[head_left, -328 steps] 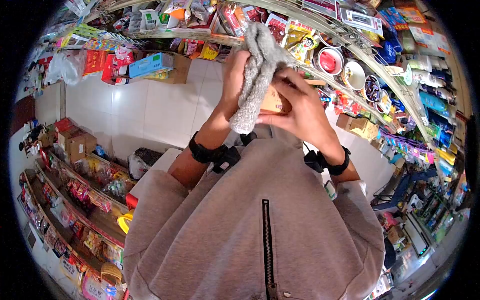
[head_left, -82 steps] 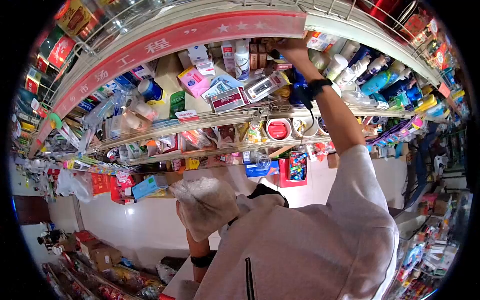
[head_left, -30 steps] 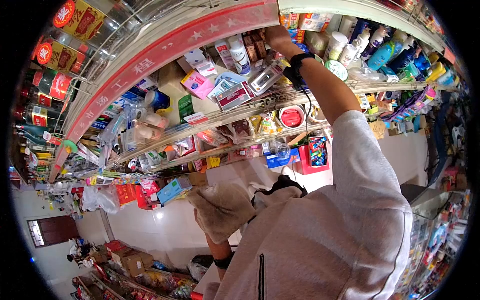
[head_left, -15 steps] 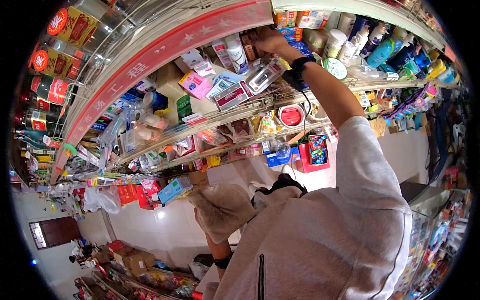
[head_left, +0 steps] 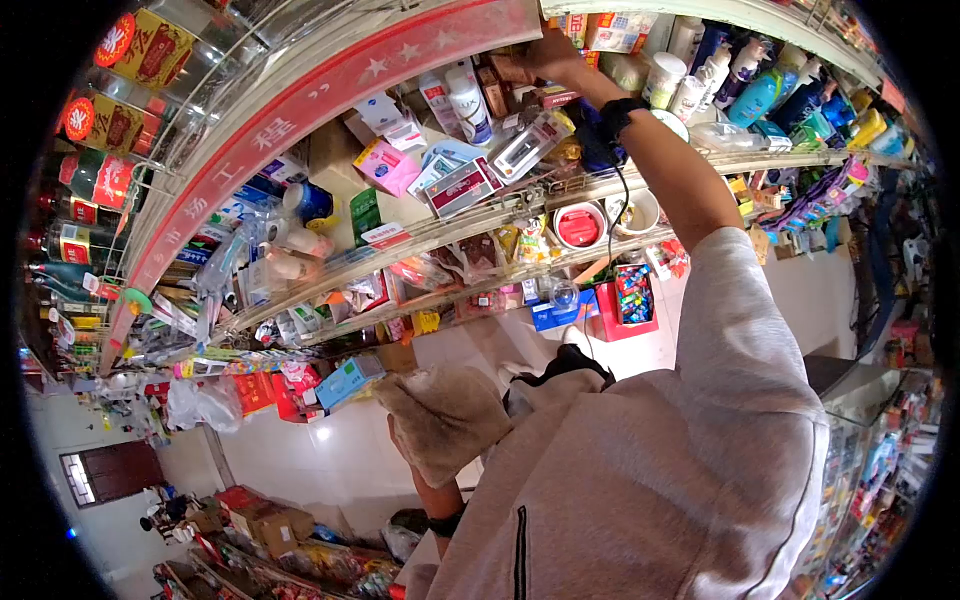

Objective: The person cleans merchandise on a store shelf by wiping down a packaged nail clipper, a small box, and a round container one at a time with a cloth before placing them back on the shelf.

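My right hand (head_left: 552, 60) reaches deep into the upper shelf, its fingers partly in shadow and closed at the end of a small brown box (head_left: 511, 68). Beside that box stand another slim brown box (head_left: 491, 92) and a white LUX bottle (head_left: 468, 104). Below the hand lies a dark red box (head_left: 557, 95), with a boxed toothbrush-like pack (head_left: 530, 143) in front. Low on the left, my left hand (head_left: 396, 436) is mostly hidden behind a fuzzy brown cloth (head_left: 445, 420), which it holds.
Pump bottles (head_left: 750, 62) and white tubs (head_left: 664, 80) crowd the shelf at right. The wire shelf edge (head_left: 400, 245) runs under my right arm, with a black cable (head_left: 622, 205) hanging there. A red candy box (head_left: 634, 297) and a blue box (head_left: 350, 380) sit lower.
My right hand has moved slightly up and back in the shelf, and a small brown box by its fingers has shifted. The dark red box now shows below. The left hand stays with the cloth.
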`<state>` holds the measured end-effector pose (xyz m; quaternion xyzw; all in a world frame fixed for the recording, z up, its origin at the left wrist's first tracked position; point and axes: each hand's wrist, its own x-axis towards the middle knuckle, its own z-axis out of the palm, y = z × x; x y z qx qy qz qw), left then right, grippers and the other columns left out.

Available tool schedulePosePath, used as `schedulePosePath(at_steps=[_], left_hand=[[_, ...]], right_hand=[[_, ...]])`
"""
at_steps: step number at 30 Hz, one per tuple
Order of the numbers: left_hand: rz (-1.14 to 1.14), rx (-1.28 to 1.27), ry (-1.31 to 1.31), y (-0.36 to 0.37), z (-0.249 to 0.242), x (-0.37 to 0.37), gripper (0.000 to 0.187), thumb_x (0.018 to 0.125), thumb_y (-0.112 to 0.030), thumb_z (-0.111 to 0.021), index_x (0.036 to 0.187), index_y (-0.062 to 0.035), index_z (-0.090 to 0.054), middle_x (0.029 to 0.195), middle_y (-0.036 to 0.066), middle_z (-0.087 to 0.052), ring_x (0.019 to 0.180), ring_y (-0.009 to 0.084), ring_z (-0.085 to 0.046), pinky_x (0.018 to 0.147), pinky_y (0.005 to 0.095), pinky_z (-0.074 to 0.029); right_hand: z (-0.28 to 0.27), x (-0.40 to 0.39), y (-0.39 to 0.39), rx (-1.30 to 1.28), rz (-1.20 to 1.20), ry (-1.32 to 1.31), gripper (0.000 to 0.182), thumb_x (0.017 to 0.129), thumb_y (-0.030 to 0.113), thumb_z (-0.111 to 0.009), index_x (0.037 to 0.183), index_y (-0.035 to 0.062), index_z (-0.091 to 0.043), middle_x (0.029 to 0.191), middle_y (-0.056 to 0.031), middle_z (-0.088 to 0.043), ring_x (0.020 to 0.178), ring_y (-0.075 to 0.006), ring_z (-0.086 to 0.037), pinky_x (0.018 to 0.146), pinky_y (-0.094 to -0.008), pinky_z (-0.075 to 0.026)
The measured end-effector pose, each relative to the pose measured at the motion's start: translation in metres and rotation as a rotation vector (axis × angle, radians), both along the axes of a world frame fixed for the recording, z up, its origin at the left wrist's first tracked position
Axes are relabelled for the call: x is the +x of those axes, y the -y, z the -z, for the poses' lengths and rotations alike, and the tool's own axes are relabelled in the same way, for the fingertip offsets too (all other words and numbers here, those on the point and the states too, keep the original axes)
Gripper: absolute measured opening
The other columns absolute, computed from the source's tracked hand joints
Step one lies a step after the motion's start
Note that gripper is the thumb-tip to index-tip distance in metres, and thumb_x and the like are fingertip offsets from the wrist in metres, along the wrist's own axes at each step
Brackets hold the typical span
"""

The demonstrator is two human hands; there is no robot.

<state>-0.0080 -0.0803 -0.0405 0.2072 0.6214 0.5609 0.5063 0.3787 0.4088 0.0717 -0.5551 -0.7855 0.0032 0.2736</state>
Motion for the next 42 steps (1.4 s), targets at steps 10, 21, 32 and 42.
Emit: schedulePosePath(at_steps=[10,21,32,42], left_hand=[[0.008,0.008,0.003,-0.001,0.003,0.001,0.045,0.102,-0.032,-0.051,0.138,-0.0039,-0.047,0.128,0.012,-0.058,0.114,0.0249,-0.058,0.097,0.0372,-0.05],[0.002,-0.006,-0.009,0.003,0.002,0.001,0.045,0.103,-0.034,-0.05,0.137,-0.0041,-0.048,0.127,0.011,-0.058,0.113,0.0249,-0.059,0.096,0.0377,-0.05],[0.035,0.001,-0.029,0.002,-0.001,-0.002,0.045,0.103,-0.036,-0.049,0.136,-0.0043,-0.049,0.126,0.011,-0.059,0.112,0.0249,-0.059,0.096,0.0382,-0.051],[0.035,0.006,-0.022,0.002,0.003,-0.002,0.046,0.104,-0.038,-0.048,0.135,-0.0045,-0.05,0.125,0.011,-0.06,0.111,0.0249,-0.06,0.096,0.0386,-0.051]], right_hand=[[0.086,0.031,-0.05,0.134,0.041,0.303,0.039,0.079,0.015,-0.068,0.118,0.0106,-0.065,0.099,-0.0228,-0.069,0.087,-0.0416,-0.069,0.076,-0.0487,-0.058],[0.055,-0.001,-0.021,-0.042,0.236,0.161,0.028,0.082,0.024,-0.064,0.096,0.001,-0.069,0.094,-0.0217,-0.071,0.089,-0.0389,-0.07,0.074,-0.0481,-0.058],[0.085,-0.053,-0.034,-0.144,0.121,0.052,0.053,0.084,0.042,-0.063,0.126,0.0108,-0.059,0.113,-0.0204,-0.068,0.102,-0.0381,-0.066,0.089,-0.0484,-0.053],[0.081,-0.028,-0.023,0.038,0.132,-0.001,0.032,0.079,0.033,-0.066,0.098,0.0066,-0.068,0.095,-0.0206,-0.07,0.089,-0.0394,-0.067,0.079,-0.0473,-0.055]])
